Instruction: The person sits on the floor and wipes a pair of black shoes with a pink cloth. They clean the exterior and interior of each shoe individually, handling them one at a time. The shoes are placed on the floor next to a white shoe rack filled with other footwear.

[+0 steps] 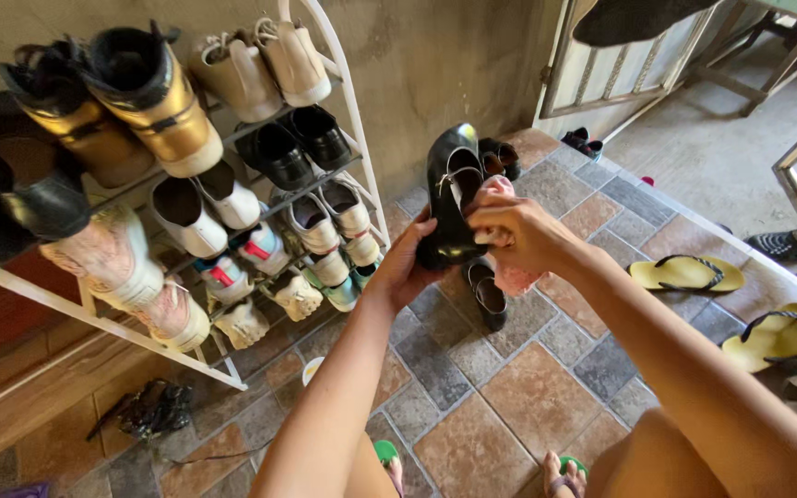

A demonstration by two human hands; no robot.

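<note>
My left hand (405, 263) grips a glossy black shoe (449, 184) from below, holding it upright in front of me. My right hand (514, 231) presses a pink cloth (509, 272) against the shoe's side. The matching black shoe (488, 295) lies on the tiled floor just beneath. My feet in green sandals (569, 470) show at the bottom edge.
A white metal shoe rack (348, 101) full of sneakers, boots and black shoes fills the left. Two yellow flip-flops (686, 273) lie on the right, a dark sandal (784, 243) beyond. More dark shoes (500, 157) rest by the wall. A black strappy sandal (154, 410) lies lower left.
</note>
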